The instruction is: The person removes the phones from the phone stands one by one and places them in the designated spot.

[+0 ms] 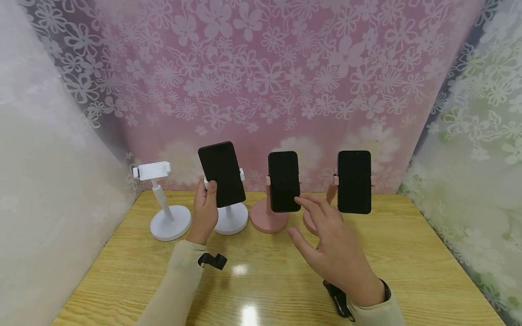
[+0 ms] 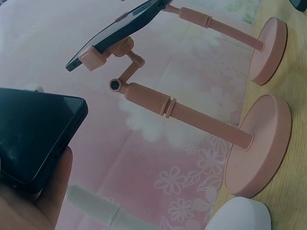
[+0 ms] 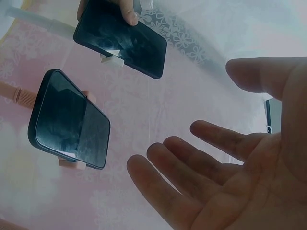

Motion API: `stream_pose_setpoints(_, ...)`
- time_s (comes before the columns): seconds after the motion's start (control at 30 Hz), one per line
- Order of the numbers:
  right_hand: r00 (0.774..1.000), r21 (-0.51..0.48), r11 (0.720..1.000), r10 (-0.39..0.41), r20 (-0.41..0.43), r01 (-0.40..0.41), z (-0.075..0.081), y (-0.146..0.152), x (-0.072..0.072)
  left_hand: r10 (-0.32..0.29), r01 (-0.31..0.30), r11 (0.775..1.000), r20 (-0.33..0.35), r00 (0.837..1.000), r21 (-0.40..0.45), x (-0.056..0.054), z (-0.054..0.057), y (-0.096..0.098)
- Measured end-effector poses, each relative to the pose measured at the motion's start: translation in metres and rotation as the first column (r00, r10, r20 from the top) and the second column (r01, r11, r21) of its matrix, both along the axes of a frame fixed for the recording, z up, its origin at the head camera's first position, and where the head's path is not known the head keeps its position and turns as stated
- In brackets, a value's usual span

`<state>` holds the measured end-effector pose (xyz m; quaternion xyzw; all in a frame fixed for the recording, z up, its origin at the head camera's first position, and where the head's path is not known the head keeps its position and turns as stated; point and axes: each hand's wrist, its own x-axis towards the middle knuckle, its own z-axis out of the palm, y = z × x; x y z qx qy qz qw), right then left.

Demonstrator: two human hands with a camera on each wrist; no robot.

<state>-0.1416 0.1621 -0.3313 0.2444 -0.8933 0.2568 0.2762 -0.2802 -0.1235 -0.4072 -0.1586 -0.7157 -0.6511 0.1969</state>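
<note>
My left hand (image 1: 204, 215) grips the lower left edge of a black smartphone (image 1: 222, 170), thumb on its front. The phone leans to the left before a white phone stand (image 1: 231, 222); white clamp ends show at both its sides. How firmly the clamp holds it, I cannot tell. My right hand (image 1: 336, 249) is spread, fingers loosely extended, palm bare in the right wrist view. It hovers near the lower right corner of a second smartphone (image 1: 284, 181), held upright in a pink phone stand (image 1: 269, 217); the right wrist view shows a gap between them.
On the right, a third smartphone (image 1: 354, 182) sits in another pink stand (image 1: 311, 222), partly behind my right hand. A white stand (image 1: 170, 222) with a bare clamp (image 1: 152, 170) is at the far left. All stand on a wooden table (image 1: 253, 290) before a floral curtain (image 1: 265, 81).
</note>
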Motion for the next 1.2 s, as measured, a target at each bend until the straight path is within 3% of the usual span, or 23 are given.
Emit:
stream_pose_setpoints(0.4, 1.000, -0.010, 1.000, 0.025, -0.010, -0.025, 0.000, -0.004, 0.000, 0.023, -0.022, 1.000, -0.040, 0.999, 0.015, 0.006, 0.005, -0.011)
stream_pose_setpoints(0.57, 1.000, -0.005, 1.000, 0.024, -0.004, -0.024, 0.000, -0.006, 0.001, 0.013, -0.014, 1.000, -0.071, 0.997, -0.022, 0.012, 0.005, -0.018)
stream_pose_setpoints(0.73, 0.999, 0.000, 1.000, 0.031, -0.021, -0.031, 0.000, -0.006, 0.001, 0.062, -0.071, 0.994, -0.110, 0.992, -0.079, 0.019, 0.012, -0.022)
stream_pose_setpoints(1.0, 0.999, -0.016, 1.000, 0.025, -0.024, -0.025, -0.001, -0.004, 0.002, 0.129, -0.147, 0.985, -0.188, 0.974, -0.085, 0.044, 0.033, -0.028)
stream_pose_setpoints(1.2, 0.999, 0.012, 1.000, 0.019, -0.050, -0.019, -0.002, -0.004, 0.000, 0.102, -0.134, 0.987, -0.296, 0.950, -0.090, 0.069, 0.053, -0.029)
